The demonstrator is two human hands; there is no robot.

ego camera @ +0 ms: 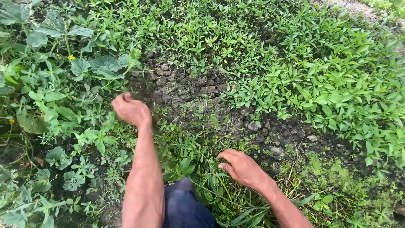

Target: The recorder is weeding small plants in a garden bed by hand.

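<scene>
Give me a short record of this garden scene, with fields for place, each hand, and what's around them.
place: garden bed with bare dark soil amid low green plants
left hand: closed in a fist by the weeds at the soil's edge; what it grips cannot be told
right hand: fingers curled down into grass and weeds
nearby: broad-leaved vine with a small yellow flower
below: dark blue knee

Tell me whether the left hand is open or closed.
Closed. The left hand is curled into a fist at the edge of the leafy plants, its fingers tucked under; whether it grips stems, cannot tell.
</scene>
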